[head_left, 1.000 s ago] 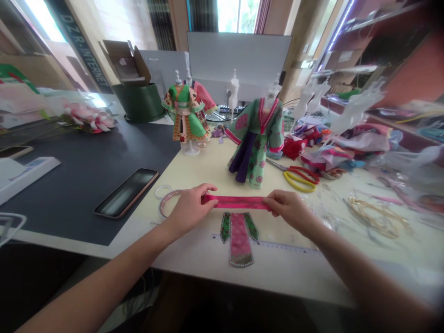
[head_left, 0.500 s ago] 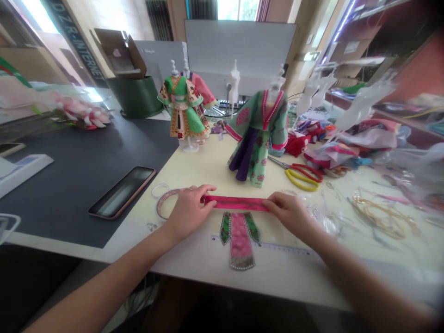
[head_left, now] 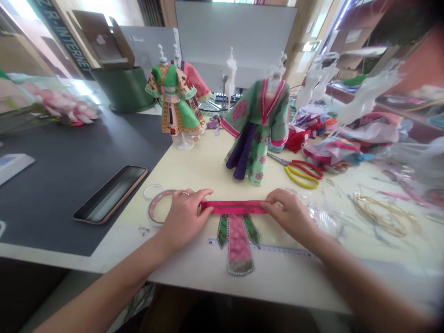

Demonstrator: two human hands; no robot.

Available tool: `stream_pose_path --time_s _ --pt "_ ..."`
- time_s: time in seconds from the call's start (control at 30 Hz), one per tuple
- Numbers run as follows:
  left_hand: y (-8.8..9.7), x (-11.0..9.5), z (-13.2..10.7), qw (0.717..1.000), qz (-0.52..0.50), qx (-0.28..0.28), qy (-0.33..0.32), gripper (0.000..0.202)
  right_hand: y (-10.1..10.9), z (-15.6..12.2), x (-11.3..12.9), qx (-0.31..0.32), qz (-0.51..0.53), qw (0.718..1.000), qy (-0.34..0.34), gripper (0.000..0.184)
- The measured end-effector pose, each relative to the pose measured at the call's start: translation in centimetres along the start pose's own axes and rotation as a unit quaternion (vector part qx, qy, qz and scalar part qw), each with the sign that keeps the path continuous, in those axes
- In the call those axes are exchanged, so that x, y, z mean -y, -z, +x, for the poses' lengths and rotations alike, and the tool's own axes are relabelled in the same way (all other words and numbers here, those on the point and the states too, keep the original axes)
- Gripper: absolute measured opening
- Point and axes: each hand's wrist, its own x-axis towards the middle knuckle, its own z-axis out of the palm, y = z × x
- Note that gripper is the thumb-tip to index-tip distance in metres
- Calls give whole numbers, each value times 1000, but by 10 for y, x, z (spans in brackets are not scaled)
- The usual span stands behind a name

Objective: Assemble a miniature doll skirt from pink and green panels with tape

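Note:
A bright pink fabric strip (head_left: 236, 207) stretches sideways between my two hands. Its left end is pinched by my left hand (head_left: 187, 215), which wears a ring, and my right hand (head_left: 286, 208) grips the other end. Just below the strip lies a pink patterned fabric panel (head_left: 240, 245) with beaded edging. A green pointed piece flanks it on the left (head_left: 223, 230) and another green pointed piece (head_left: 251, 230) on the right. The strip's lower edge meets or covers their tops. Beneath these pieces runs a clear ruler (head_left: 277, 249). A roll of tape (head_left: 152, 209) sits partly behind my left hand.
Scissors (head_left: 301, 178) with red and yellow handles lie beyond my right hand. Dressed doll forms stand at the back, one in a green robe (head_left: 258, 115), another in a green and orange dress (head_left: 173, 101). A phone (head_left: 111, 194) rests at left; a fabric pile (head_left: 333, 148) at right.
My hands have lowered the pink strip slightly toward the panel tops, closing the narrow gap seen before. The view has also shifted a little. Both grips are unchanged.

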Motion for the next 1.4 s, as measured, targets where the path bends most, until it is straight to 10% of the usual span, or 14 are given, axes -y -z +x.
stream_pose_path --time_s 1.4 --pt "-5 3 -5 995 70 -11 -71 26 -5 -1 -6 26 -21 999 7 26"
